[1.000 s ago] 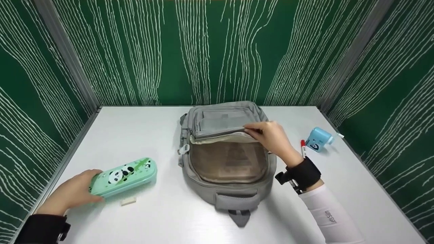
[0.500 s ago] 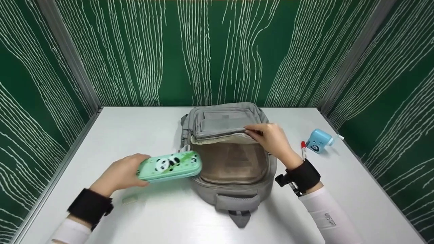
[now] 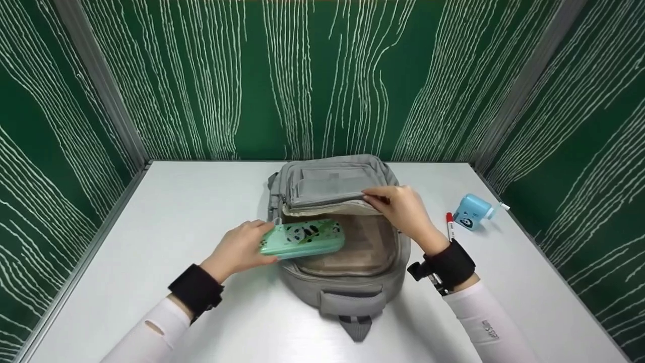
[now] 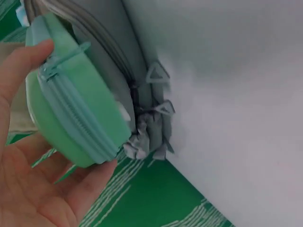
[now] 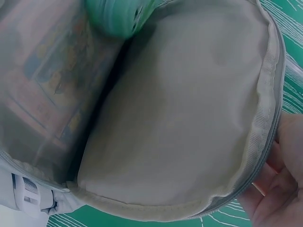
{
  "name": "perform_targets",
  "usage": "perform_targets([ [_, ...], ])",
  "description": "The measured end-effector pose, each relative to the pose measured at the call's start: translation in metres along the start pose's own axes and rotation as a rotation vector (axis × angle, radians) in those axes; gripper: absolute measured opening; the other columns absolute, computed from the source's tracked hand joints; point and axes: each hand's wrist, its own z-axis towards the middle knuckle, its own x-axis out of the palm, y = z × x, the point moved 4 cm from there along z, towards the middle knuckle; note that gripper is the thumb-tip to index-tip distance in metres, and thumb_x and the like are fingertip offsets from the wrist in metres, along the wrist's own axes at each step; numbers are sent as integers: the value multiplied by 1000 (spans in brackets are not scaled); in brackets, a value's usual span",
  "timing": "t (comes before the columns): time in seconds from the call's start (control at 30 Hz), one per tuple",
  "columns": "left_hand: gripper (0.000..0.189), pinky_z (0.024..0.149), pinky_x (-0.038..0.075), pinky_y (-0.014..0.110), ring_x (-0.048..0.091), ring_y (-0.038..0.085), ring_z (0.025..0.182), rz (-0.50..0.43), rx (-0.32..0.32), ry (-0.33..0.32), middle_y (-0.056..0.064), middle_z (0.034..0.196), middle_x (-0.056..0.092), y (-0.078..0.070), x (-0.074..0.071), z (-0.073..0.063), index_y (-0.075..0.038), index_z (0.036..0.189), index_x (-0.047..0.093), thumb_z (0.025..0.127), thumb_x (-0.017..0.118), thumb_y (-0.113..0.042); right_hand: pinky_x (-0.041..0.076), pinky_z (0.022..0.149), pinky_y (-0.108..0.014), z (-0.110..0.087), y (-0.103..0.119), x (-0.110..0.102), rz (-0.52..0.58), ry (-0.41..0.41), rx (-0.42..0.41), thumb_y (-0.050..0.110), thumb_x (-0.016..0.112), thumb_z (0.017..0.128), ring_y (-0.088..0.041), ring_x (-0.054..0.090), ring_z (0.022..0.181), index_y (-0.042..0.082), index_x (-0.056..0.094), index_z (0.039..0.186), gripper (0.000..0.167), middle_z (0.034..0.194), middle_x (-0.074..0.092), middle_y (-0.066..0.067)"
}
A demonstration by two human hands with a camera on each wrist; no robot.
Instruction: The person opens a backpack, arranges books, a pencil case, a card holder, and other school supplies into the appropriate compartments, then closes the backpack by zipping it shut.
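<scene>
A grey backpack [image 3: 352, 297] lies on the table with its front flap folded back, showing a brown inner compartment [image 3: 368, 247]. My left hand [image 3: 244, 247] grips the near end of a mint-green pencil case [image 3: 307, 239] printed with pandas, held over the opening's left side. In the left wrist view the thumb presses near the zipper of the pencil case [image 4: 75, 104], with fingers beneath it. My right hand [image 3: 403, 209] pinches the edge of the flap [image 3: 332, 186]. The right wrist view shows the flap's pale lining [image 5: 184, 104] and the pencil case's far end [image 5: 120, 16] at the top.
Right of the backpack, a light-blue bottle-like item [image 3: 472, 212] with a panda print stands beside a red-capped marker [image 3: 450, 224]. Green panels with white wavy lines [image 3: 342, 75] wall the table [image 3: 211, 191] at the back and sides.
The left hand has carried the pencil case from the table's left side rightward, over the backpack's opening. A small whitish block seen earlier is now hidden behind the left arm. The right hand stays put.
</scene>
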Motion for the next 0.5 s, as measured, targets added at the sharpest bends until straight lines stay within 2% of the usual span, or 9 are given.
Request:
perform_targets([
  [0.2, 74, 102, 57, 52, 65, 40, 123, -54, -49, -136, 23, 137, 65, -15, 20, 16, 4, 133, 63, 80, 86, -43, 62, 74, -46, 0, 1, -2, -3, -3, 0, 18, 74, 94, -25, 79, 87, 10, 82, 107, 17, 100, 82, -10],
  [0.3, 72, 97, 59, 53, 66, 41, 119, -50, -87, -175, 25, 133, 66, -22, 28, 23, 6, 126, 66, 81, 85, -46, 62, 73, -45, 0, 2, -3, -3, -3, 5, 17, 74, 94, -25, 79, 85, 9, 81, 108, 17, 99, 81, -11],
  [0.5, 73, 85, 62, 53, 67, 39, 111, -26, -122, -273, 24, 126, 69, -35, 37, 39, 3, 129, 67, 79, 86, -47, 63, 73, -46, 0, 4, -5, 0, -9, 9, 16, 74, 94, -26, 79, 84, 8, 81, 108, 18, 100, 81, -12],
])
